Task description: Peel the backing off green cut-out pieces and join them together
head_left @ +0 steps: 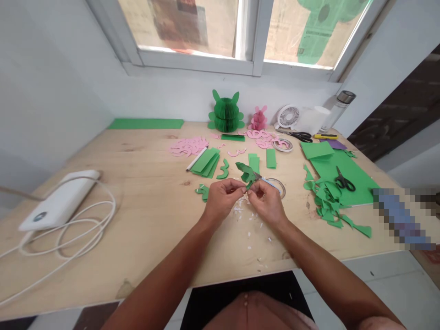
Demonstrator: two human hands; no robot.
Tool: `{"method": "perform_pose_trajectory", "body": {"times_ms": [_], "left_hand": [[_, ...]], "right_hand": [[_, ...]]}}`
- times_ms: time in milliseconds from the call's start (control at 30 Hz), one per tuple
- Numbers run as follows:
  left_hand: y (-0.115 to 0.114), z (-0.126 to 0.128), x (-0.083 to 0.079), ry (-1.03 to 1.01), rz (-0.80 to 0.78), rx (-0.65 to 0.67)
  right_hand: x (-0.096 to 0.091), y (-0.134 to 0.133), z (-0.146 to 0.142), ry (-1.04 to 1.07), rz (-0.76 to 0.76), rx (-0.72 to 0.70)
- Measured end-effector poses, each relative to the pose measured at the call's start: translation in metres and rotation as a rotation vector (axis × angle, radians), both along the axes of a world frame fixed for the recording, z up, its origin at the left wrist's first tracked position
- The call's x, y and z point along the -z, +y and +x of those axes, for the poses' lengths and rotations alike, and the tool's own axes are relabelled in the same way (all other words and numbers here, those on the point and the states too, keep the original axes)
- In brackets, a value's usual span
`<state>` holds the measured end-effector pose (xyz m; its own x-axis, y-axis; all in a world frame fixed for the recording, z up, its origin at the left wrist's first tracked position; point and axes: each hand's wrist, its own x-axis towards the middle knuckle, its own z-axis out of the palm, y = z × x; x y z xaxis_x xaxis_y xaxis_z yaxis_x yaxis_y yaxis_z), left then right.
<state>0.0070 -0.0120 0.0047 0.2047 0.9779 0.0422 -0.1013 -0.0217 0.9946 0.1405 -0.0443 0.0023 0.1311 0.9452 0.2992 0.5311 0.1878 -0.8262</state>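
Note:
My left hand (225,197) and my right hand (267,200) meet over the middle of the table. Both are closed, pinching the lower end of a curved green paper cutout (246,173) between their fingertips. The cutout stands up from the fingers. Behind the right hand lies a roll of tape (282,186), partly hidden, along with a narrow blue-handled item whose kind I cannot make out. Small white paper scraps (249,234) are scattered below the hands. To the left are a wavy green cutout (223,169) and another green cutout (202,191).
Folded green paper strips (206,162) and pink cutouts (189,146) lie farther back. Green offcuts (330,201) and black scissors (343,179) are at right. A green honeycomb paper figure (226,114) stands by the wall. A white power bank (60,199) with looped cable lies left.

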Motion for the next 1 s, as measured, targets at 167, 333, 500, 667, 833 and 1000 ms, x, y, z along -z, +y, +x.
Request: {"method": "perform_pose_trajectory", "body": {"times_ms": [167,333,500,667,833,1000], "left_hand": [[0.0004,-0.0005,0.0007,-0.006,-0.010,0.002],[0.0003,-0.0004,-0.0001,-0.012,-0.020,-0.010],[0.0002,-0.0001,-0.0002,-0.012,-0.024,-0.003],[0.0007,-0.0004,0.0020,-0.024,-0.040,-0.005],[0.0014,-0.0001,0.0026,-0.047,-0.046,-0.019],[0.0011,-0.0001,0.0025,-0.014,0.005,-0.062]], "right_hand": [[-0.0003,-0.0002,0.0008,-0.015,-0.013,0.001],[-0.0011,-0.0006,0.0002,-0.014,-0.017,-0.009],[-0.0011,-0.0006,-0.0004,-0.002,-0.004,-0.006],[0.0004,0.0003,0.0004,-0.036,-0.007,-0.003],[-0.0011,-0.0010,0.0002,-0.051,0.019,-0.003],[-0.0034,-0.0045,-0.0011,-0.113,0.163,0.041]]}}
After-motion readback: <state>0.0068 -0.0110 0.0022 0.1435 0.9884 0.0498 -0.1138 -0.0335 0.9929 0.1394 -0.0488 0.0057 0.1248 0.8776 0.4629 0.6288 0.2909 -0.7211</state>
